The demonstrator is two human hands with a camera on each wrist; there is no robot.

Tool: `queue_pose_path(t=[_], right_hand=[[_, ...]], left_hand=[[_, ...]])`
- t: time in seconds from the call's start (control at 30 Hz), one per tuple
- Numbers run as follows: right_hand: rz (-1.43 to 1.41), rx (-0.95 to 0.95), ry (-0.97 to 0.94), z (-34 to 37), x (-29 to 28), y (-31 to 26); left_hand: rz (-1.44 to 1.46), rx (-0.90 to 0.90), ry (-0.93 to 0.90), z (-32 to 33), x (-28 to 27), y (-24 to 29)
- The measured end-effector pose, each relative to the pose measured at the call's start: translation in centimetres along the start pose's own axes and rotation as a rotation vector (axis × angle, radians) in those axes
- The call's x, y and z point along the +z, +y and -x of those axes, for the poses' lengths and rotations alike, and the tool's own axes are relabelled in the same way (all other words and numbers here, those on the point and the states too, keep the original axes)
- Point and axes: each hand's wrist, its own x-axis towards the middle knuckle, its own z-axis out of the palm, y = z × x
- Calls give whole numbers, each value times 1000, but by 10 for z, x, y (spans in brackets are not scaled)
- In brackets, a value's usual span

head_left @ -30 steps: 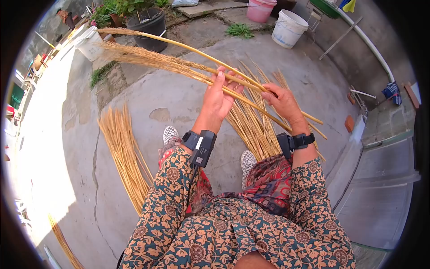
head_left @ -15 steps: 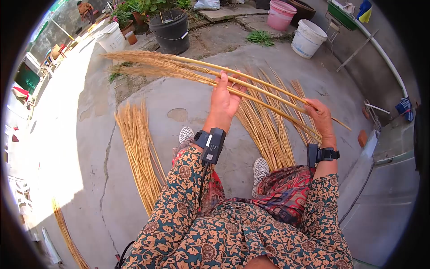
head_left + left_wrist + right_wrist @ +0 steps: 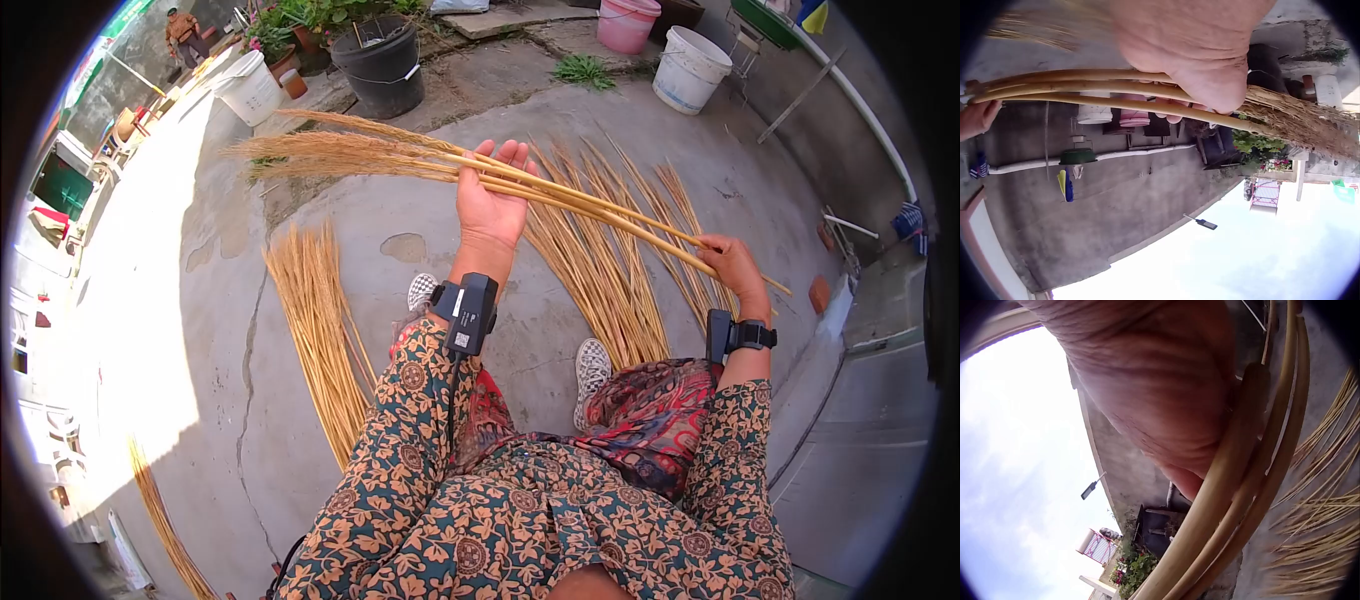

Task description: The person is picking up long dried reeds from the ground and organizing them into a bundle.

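Note:
A few dry broomcorn stalks (image 3: 600, 207) with feathery heads stretch across in front of the body, heads to the left. My left hand (image 3: 490, 212) is palm up under their upper part, holding them between thumb and fingers. At the thick cut ends, the right hand (image 3: 738, 268) pinches the stalks with fingertips and thumb. The left wrist view has the stalks (image 3: 1104, 86) bowed slightly, with left fingertips showing beneath them. In the right wrist view, several thick stalks (image 3: 1216, 487) run close past the right palm, whose fingers are mostly hidden.
Loose broomcorn piles lie on the concrete: one (image 3: 600, 285) beyond the right foot, another (image 3: 315, 330) at left, a thin bunch (image 3: 165, 520) farther left. A black bucket (image 3: 385, 75), white bucket (image 3: 692, 72) and pink bucket (image 3: 627, 22) stand ahead. A wall borders the right.
The right hand has slid rightward along the stalks toward their cut ends. The stalks have drawn closer together, and the left hand's fingers have straightened somewhat.

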Motion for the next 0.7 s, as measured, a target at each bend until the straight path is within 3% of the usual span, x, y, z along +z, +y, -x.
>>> queue_pose_path(t=[0.17, 0.27, 0.47, 0.53, 0.6, 0.7], right_hand=[[119, 31, -49, -3, -5, 1], [180, 160, -151, -1, -5, 1], [270, 18, -54, 0, -10, -1], [350, -12, -16, 7, -11, -17], [305, -131, 26, 0, -7, -4], [358, -401, 257, 0, -6, -17]], left_hand=[[20, 23, 101, -2, 2, -2], [106, 40, 197, 8, 16, -2], [-148, 82, 245, -7, 3, -5], [-118, 81, 349, -19, -14, -2], [-101, 93, 324, -26, -22, 2], [-89, 102, 243, -28, -17, 7]])
